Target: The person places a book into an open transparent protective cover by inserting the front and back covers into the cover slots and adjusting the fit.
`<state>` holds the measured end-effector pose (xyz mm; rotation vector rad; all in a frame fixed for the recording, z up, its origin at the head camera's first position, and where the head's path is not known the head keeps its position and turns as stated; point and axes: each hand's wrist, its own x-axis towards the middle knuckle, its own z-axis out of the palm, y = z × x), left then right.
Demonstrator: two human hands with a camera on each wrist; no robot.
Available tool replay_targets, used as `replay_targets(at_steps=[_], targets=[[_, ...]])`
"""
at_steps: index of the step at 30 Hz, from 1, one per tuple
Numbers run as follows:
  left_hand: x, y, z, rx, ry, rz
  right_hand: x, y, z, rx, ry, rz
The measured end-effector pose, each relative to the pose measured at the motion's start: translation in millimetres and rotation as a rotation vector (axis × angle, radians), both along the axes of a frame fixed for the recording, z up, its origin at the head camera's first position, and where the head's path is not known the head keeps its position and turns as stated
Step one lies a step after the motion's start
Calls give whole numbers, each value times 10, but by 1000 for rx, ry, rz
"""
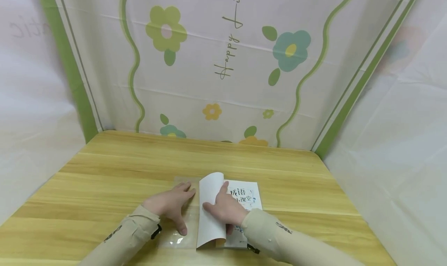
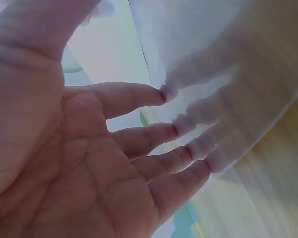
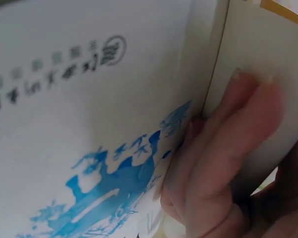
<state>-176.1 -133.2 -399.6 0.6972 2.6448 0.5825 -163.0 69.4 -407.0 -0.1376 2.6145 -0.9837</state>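
A book lies on the table with its front cover (image 1: 210, 227) raised and bent toward the left. Beneath that cover, its white title page (image 1: 253, 188) carries dark Chinese characters; the right wrist view shows a blue drawing (image 3: 109, 183) low on the page. My right hand (image 1: 227, 209) pinches the cover, with the thumb on one face and fingers against the other. To the left lies a clear plastic sheet (image 1: 190, 219), reaching up to the book. Spread over it, my left hand (image 1: 172, 205) touches the plastic with its fingertips, seen reflected in the left wrist view.
The wood-grain table (image 1: 139, 157) extends behind and to both sides of the book. A flower-printed cloth (image 1: 195, 79) hangs along its back edge, and pale cloth walls (image 1: 394, 141) stand at both sides.
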Motion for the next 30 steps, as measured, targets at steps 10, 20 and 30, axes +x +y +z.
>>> replay_targets(at_steps=[10, 20, 30], targets=[[27, 2, -2, 11, 1, 6, -8, 17, 151, 21, -112, 71], [23, -21, -25, 17, -5, 9, 19, 52, 210, -29, -141, 96], [6, -24, -31, 19, 6, -7, 18, 45, 176, -9, -107, 99]])
